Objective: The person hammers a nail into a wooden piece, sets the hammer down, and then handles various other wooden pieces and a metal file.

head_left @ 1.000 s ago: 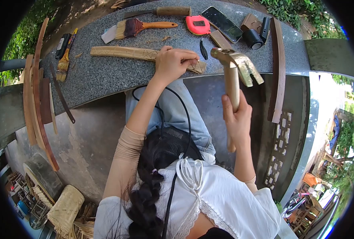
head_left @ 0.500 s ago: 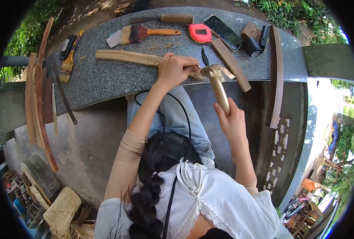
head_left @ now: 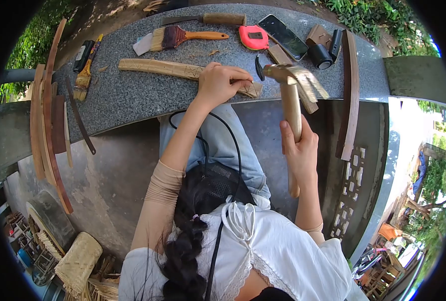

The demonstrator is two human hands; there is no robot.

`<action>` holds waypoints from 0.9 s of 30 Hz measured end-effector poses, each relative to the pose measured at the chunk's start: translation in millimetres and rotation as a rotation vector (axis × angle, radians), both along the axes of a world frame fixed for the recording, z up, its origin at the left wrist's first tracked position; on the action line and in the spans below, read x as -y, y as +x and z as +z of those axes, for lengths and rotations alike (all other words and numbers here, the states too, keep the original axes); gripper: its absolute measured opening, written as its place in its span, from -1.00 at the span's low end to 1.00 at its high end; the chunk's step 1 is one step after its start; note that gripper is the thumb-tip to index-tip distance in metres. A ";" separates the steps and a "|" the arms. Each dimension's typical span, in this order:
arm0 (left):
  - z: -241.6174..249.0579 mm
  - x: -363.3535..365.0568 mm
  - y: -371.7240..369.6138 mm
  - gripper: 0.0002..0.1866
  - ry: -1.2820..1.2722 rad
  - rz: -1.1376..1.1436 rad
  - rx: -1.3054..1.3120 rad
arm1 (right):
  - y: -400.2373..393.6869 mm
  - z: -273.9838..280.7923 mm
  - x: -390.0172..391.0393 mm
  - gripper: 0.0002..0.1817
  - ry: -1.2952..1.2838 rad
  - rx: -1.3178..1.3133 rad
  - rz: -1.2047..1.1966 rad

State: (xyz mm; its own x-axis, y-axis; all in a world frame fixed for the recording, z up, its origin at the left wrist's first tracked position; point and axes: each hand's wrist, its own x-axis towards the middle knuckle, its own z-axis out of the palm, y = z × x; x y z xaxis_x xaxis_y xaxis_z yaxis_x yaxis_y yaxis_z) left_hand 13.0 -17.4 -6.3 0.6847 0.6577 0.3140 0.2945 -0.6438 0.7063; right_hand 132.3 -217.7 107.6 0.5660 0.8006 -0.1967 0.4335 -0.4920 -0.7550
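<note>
On grey stone (head_left: 147,95), two brushes, one hammer (head_left: 290,98).

Head cam, up behind the left fingers (head_left: 239,75), faces forward and steeply down. Wide round view: shirt (head_left: 293,241) nearest, table (head_left: 147,90) around fingers, greenery (head_left: 361,22) beyond.

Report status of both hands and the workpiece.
Right hand: gripping hammer, head raised. Left hand: pressing on curved wooden strip near its right end. Dark wooden strip lies farther right.
</note>
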 end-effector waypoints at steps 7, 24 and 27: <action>0.2 -2.9 0.8 -0.87 0.036 0.009 0.026 | -0.7 -15.8 -3.8 -0.63 -0.108 0.062 0.086; 0.0 -0.6 -0.1 -0.89 0.029 0.010 0.024 | -7.8 -16.4 -6.2 -0.71 -0.070 -0.052 -0.019; -1.0 -1.2 -0.2 -0.89 0.047 0.009 0.038 | -2.7 -4.0 -4.0 -0.71 -0.072 0.014 0.039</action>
State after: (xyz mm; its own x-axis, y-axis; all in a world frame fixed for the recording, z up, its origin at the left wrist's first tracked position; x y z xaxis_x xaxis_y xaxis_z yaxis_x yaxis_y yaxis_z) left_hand 12.8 -16.2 -7.3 0.6658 0.6478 0.3702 0.2741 -0.6739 0.6861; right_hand 129.6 -213.7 103.5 0.5381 0.8060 -0.2467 0.4632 -0.5273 -0.7123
